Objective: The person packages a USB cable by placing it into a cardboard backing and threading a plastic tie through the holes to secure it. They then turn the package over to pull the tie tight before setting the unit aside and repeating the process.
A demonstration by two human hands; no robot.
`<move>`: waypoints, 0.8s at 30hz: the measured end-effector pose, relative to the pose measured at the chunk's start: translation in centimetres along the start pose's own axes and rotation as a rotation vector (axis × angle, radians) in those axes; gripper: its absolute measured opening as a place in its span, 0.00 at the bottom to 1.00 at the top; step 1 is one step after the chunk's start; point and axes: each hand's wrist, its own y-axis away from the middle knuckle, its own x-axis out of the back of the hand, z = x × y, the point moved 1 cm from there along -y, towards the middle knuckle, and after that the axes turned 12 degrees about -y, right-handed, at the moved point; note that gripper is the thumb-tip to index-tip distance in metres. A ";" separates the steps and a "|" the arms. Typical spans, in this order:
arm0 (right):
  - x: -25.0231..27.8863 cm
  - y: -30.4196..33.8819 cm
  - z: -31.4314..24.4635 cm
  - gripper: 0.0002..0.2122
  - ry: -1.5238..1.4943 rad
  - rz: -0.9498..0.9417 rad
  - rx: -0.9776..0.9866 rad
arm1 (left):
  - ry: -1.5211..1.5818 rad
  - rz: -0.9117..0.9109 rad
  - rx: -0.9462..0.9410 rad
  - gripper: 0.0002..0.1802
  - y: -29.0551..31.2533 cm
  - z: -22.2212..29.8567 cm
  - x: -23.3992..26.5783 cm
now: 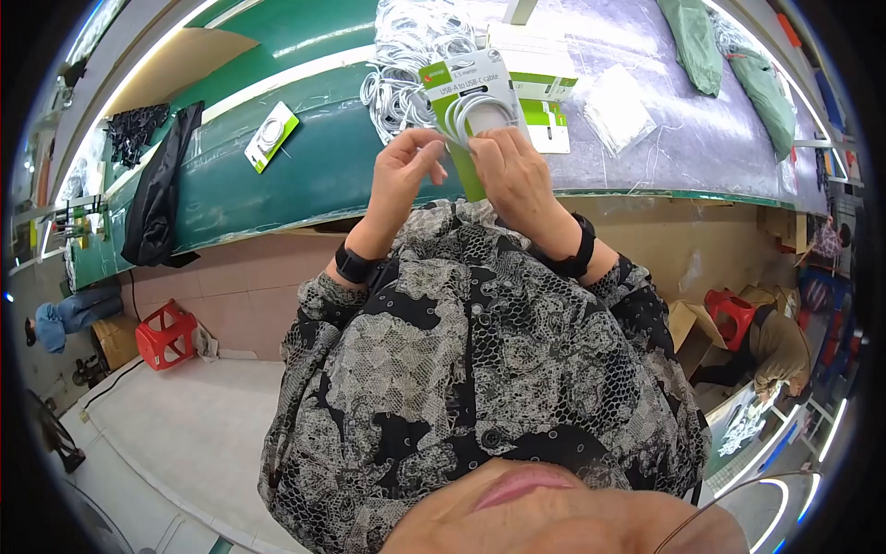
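A coiled white USB cable (457, 118) lies against a green and white backing card (443, 78) above the table's near edge. My right hand (512, 171) is closed on the card and the coil's lower right side, its fingers wrapped over them. Just left of the coil is my left hand (403, 175), thumb and forefinger drawn together in a pinch; whatever lies between them is too small to make out. Behind the card rises a large heap of coiled white cables (406, 46). More green and white cards (531, 69) are stacked at its right.
A carded cable (271, 137) rests on the green table (323, 148) to the left. Clear plastic bags (620, 109) lie on the right, with green bags (692, 46) beyond. Black cloth (164, 185) hangs over the left edge. Red stools (166, 334) and other people are nearby.
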 end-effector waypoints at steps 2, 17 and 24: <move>-0.4 -0.2 0.0 0.10 -0.003 0.051 -0.018 | -0.039 -0.105 0.064 0.13 0.2 0.4 -0.3; 1.3 0.5 -0.6 0.10 -0.127 -0.102 0.137 | 0.398 -0.276 0.367 0.09 1.5 1.3 -0.1; 1.0 0.8 -0.6 0.11 -0.233 -0.136 0.140 | 0.489 -0.286 0.374 0.09 2.3 0.9 -0.4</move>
